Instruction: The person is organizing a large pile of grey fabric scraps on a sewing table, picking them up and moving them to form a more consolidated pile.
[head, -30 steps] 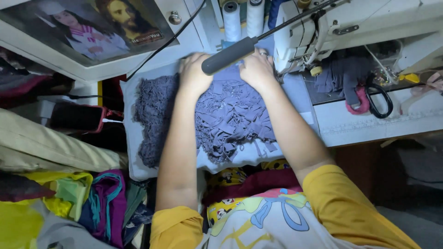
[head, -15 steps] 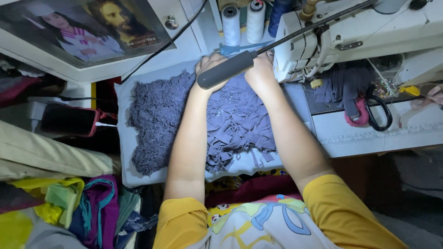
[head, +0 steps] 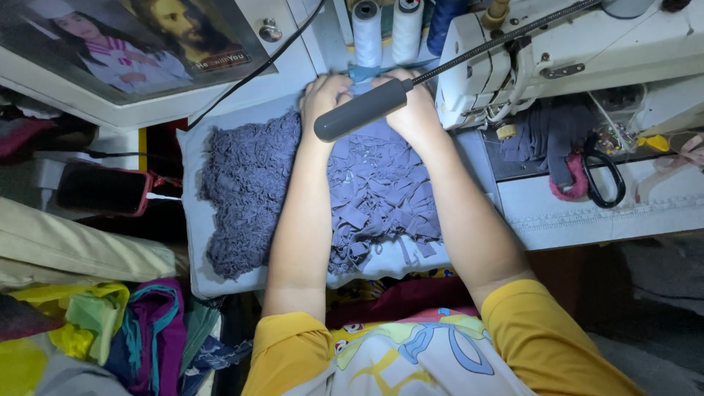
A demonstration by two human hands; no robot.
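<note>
The left hand [head: 323,92] and right hand [head: 411,110] rest curled, knuckles up, on the far end of a heap of small grey-purple cut fabric pieces [head: 374,198]; whether the fingers pinch any is hidden. Just left of the white sewing machine [head: 572,51], the pieces look light, limp and floppy, best gathered in loose bunches. A dark cylindrical lamp head [head: 359,110] hangs over both hands.

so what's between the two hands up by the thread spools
In the head view, a small blue scrap of cloth sits between the left hand and right hand, with the grey lamp head crossing above.
</note>
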